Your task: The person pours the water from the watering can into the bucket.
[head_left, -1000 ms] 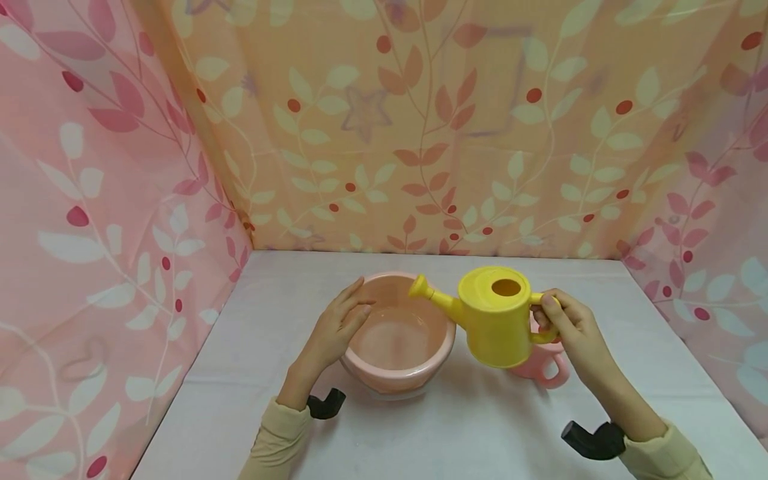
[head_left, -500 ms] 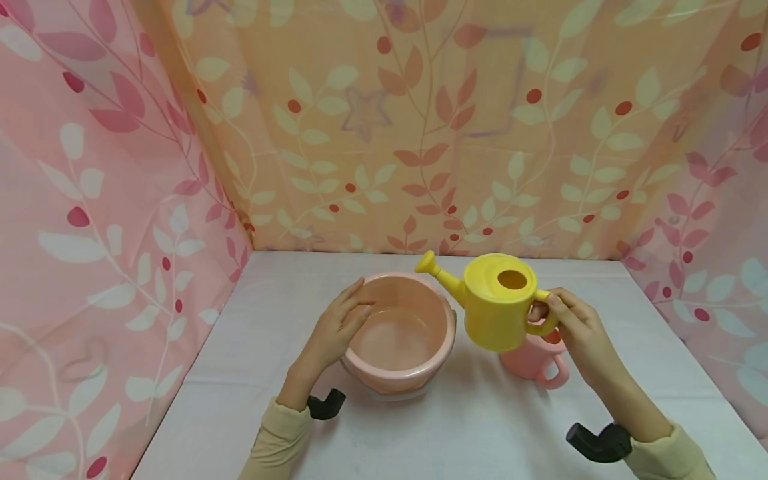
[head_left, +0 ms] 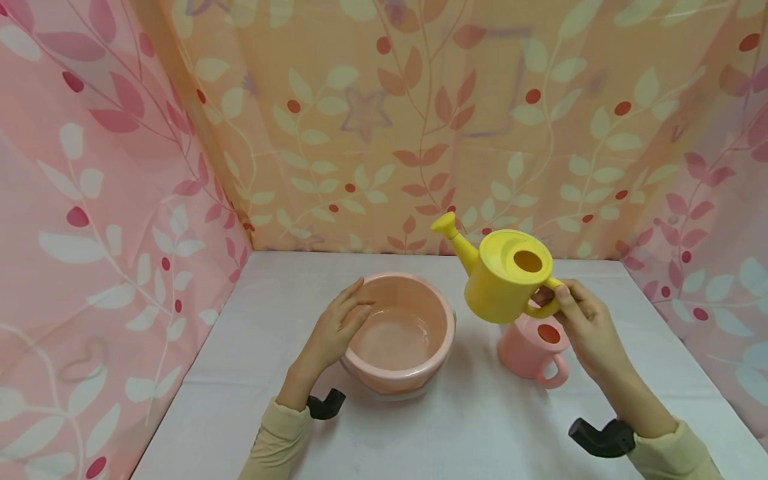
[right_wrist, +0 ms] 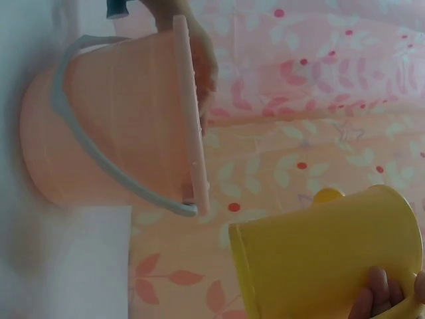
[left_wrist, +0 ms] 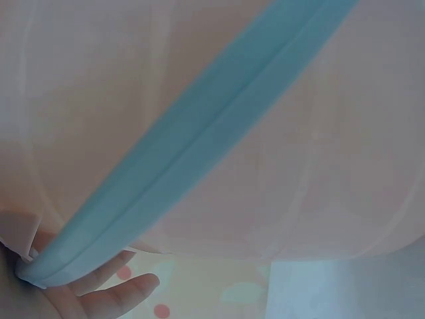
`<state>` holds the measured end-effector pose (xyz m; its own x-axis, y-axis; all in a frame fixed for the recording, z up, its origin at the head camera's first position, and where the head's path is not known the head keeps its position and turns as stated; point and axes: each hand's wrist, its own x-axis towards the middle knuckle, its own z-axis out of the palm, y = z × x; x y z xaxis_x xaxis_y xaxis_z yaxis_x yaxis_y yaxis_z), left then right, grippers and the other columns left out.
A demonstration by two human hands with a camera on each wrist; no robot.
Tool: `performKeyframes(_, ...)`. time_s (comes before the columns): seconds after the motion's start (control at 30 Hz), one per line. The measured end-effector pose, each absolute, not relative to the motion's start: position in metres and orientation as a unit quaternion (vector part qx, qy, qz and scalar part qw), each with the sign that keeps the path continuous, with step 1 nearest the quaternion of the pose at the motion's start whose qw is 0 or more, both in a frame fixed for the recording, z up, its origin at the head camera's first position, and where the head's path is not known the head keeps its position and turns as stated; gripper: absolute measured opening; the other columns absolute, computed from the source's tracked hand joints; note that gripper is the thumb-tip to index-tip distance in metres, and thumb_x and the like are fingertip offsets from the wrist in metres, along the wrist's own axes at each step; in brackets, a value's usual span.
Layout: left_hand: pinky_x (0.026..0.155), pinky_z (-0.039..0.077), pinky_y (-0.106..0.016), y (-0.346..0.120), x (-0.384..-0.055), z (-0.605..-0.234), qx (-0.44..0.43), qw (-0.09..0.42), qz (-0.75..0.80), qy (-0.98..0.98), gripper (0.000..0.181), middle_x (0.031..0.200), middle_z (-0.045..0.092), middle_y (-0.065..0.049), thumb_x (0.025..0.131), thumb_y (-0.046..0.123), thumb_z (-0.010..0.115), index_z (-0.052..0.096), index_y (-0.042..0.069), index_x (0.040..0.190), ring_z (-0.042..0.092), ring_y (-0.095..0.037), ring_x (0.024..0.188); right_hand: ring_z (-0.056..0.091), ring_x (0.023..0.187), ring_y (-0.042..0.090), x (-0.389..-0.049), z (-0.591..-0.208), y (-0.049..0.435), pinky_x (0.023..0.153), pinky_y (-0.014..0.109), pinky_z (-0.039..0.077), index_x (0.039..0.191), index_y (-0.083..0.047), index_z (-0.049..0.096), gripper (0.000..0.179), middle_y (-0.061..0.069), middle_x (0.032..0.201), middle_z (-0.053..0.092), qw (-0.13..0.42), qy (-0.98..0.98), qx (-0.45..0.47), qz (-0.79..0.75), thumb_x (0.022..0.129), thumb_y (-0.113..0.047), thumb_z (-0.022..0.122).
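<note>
In the head view, my left hand (head_left: 336, 327) lies at the left rim of a pink bucket (head_left: 399, 381), its fingers fairly straight. The left wrist view shows the bucket's wall and blue-grey handle (left_wrist: 192, 146) close up, with fingertips past its edge. My right hand (head_left: 591, 327) grips a yellow watering can (head_left: 501, 287) by its handle. The can is raised off the table, its spout tipped up and pointing left. Under it stands a pink can (head_left: 522, 350) with a hole in its top and a side handle; the yellow one partly overlaps it.
A white cloth covers the table (head_left: 480, 433). Leaf-patterned curtains (head_left: 420, 133) hang behind it and along both sides. Each wrist wears a black camera mount, such as the right one (head_left: 603, 438). Small drops cling to the bucket's rim (right_wrist: 192, 113).
The yellow watering can has risen and shifted right, away from the bucket, its spout tilting upward. More of the pink can shows below it. My left hand and the bucket stay put.
</note>
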<state>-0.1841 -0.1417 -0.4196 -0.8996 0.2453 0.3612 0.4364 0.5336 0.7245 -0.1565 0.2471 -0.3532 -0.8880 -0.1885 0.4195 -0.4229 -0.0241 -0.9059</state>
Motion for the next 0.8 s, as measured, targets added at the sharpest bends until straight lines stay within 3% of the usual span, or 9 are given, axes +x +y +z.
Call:
performKeyframes(0.23, 0.105, 0.028, -0.056, -0.142, -0.184, -0.42, -0.195, 0.107, -0.442, -0.869, 0.034, 0.15, 0.029, 0.007, 0.096, 0.04, 0.047, 0.064, 0.018, 0.116, 0.028, -0.023, 0.137, 0.06, 0.095, 0.01, -0.158, -0.349, 0.25, 0.083, 0.015, 0.048, 0.118, 0.006, 0.052, 0.025, 0.002, 0.099, 0.063, 0.17, -0.764, 0.165, 0.601, 0.097, -0.004, 0.043)
performKeyframes(0.8, 0.104, 0.028, -0.057, -0.142, -0.184, -0.42, -0.201, 0.107, -0.444, -0.867, 0.031, 0.15, 0.028, 0.007, 0.096, 0.038, 0.047, 0.063, 0.02, 0.116, 0.028, -0.024, 0.137, 0.064, 0.091, 0.003, -0.18, -0.347, 0.263, 0.079, 0.011, 0.048, 0.112, 0.008, 0.056, 0.024, -0.01, 0.098, 0.067, 0.294, -0.797, 0.117, 0.514, 0.089, 0.002, 0.056)
